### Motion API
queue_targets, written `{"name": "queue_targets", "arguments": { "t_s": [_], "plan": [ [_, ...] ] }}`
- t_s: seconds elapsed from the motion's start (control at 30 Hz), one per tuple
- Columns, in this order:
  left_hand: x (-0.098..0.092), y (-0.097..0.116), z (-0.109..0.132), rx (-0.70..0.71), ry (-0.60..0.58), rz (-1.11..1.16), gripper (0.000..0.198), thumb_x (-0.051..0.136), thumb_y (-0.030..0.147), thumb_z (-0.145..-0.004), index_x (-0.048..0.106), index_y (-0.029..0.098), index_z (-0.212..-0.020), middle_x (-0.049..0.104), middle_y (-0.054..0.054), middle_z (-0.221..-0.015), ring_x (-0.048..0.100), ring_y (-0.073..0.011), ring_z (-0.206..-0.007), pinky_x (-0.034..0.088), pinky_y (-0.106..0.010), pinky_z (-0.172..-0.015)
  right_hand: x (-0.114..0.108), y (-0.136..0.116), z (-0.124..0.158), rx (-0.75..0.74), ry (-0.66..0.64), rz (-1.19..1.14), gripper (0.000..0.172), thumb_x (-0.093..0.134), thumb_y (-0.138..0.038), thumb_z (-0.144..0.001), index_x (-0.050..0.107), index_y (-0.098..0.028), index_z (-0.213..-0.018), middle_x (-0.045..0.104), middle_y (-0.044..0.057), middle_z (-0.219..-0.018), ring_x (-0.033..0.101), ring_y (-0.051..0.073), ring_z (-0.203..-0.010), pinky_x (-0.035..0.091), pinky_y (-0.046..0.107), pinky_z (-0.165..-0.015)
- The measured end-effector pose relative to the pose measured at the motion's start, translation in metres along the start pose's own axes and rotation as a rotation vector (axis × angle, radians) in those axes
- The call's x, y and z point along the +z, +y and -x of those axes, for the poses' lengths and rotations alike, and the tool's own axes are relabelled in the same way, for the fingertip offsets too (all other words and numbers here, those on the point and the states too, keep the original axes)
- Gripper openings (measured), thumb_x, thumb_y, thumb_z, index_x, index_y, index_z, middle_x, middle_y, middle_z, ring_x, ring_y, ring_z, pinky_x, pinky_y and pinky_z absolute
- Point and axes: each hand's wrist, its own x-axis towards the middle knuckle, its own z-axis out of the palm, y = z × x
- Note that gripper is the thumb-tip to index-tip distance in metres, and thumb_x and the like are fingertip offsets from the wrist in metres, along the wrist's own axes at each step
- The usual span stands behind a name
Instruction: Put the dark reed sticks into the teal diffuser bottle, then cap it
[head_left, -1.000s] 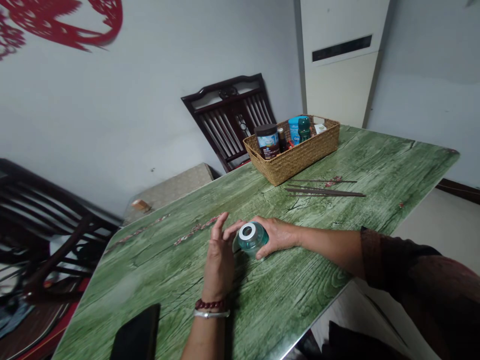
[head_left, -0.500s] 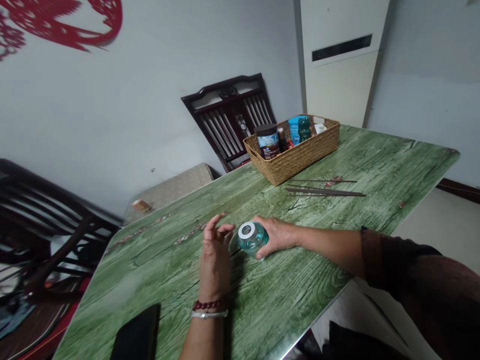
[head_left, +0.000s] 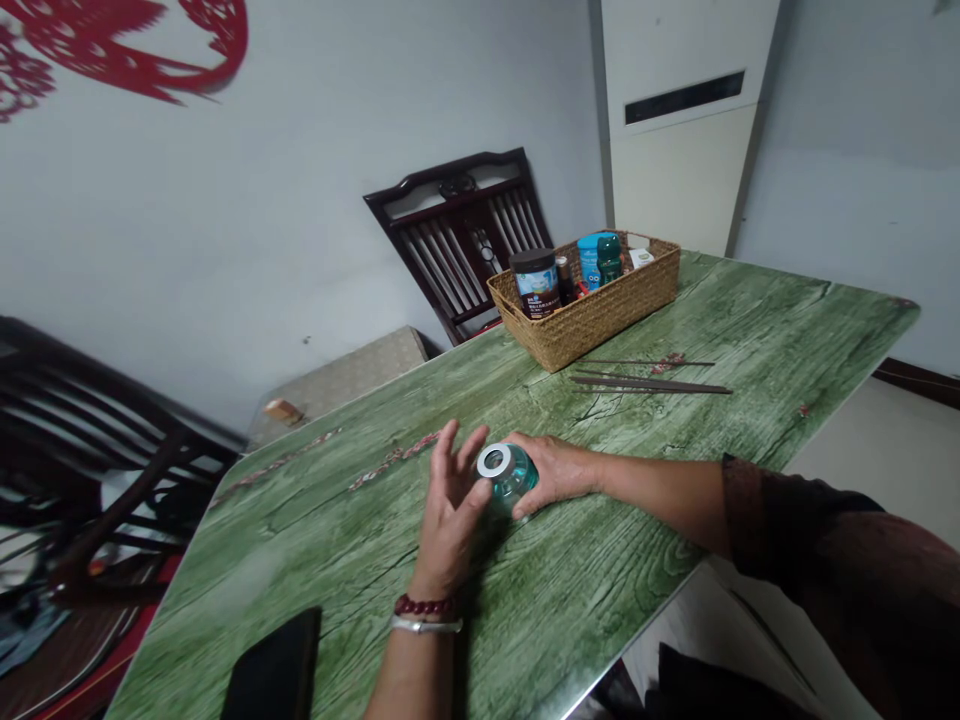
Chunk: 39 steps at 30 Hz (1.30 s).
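Note:
A small clear glass bottle (head_left: 504,487) with a bluish-green tint and a silver-white ring around its mouth stands on the green wood-patterned table (head_left: 360,560). My right hand (head_left: 556,470) is wrapped around the bottle's right side. At the bottle's left, my left hand (head_left: 450,505) has its fingers apart, with the thumb close to the ring; whether it touches the glass I cannot tell. A dark red bead bracelet and a silver bangle circle the left wrist.
A woven basket (head_left: 592,325) with jars and bottles stands at the back. In front of it lie several thin dark sticks (head_left: 652,384). A black phone-like slab (head_left: 274,665) lies near the front left. Dark wooden chairs (head_left: 465,235) stand behind and to the left.
My left hand has moved right, nearer the bottle, and turned so its thumb now shows by the ring. The right hand and the bottle have stayed in place.

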Motion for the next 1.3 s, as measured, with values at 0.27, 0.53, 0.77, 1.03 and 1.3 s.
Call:
{"name": "queue_targets", "arguments": {
  "t_s": [0.27,0.53,0.77,1.03,1.3],
  "plan": [
    [-0.013,0.011,-0.010,0.194,0.270,-0.041,0.055,0.087,0.033,-0.064,0.056,0.026,-0.109,0.067,-0.003,-0.110,0.066,-0.0222,-0.107,0.048,-0.037,-0.098,0.000,0.002,0.000,0.005,-0.009,-0.008,0.081,0.090,-0.040,-0.056,0.052,-0.021,-0.124,0.067,0.005,-0.113,0.064,0.024,-0.102,0.046,0.030,-0.082],
    [-0.061,0.011,-0.009,0.026,0.143,-1.114,0.044,0.070,0.042,-0.074,0.071,0.018,-0.111,0.062,-0.009,-0.093,0.062,-0.0274,-0.087,0.050,-0.043,-0.082,0.000,0.001,0.001,0.010,-0.005,-0.007,0.081,0.090,-0.036,-0.055,0.052,-0.021,-0.125,0.068,0.005,-0.112,0.065,0.024,-0.102,0.047,0.031,-0.084],
    [-0.056,0.008,-0.005,-0.066,0.100,-1.300,0.054,0.051,0.053,-0.089,0.065,0.017,-0.127,0.064,-0.017,-0.114,0.058,-0.0364,-0.112,0.044,-0.055,-0.097,-0.001,0.000,0.002,0.016,0.005,0.000,0.080,0.090,-0.036,-0.054,0.053,-0.020,-0.124,0.068,0.005,-0.113,0.064,0.025,-0.105,0.048,0.033,-0.086],
    [-0.016,-0.004,-0.001,0.043,-0.089,-0.384,0.096,0.074,0.060,-0.074,0.028,0.026,-0.151,0.048,-0.016,-0.147,0.047,-0.0326,-0.137,0.043,-0.047,-0.108,-0.009,-0.007,0.004,-0.032,-0.070,-0.029,0.100,0.088,-0.029,-0.059,0.038,-0.019,-0.144,0.062,0.011,-0.131,0.061,0.025,-0.117,0.047,0.034,-0.096],
    [-0.009,-0.009,-0.003,-0.046,-0.183,-0.561,0.091,0.081,0.050,-0.068,0.039,0.020,-0.143,0.058,-0.015,-0.138,0.057,-0.0326,-0.126,0.039,-0.048,-0.111,-0.101,0.003,0.027,0.319,0.313,0.586,0.027,0.057,-0.021,-0.090,0.071,-0.021,-0.112,0.073,0.009,-0.113,0.066,0.025,-0.106,0.048,0.035,-0.092]
  ]
}}
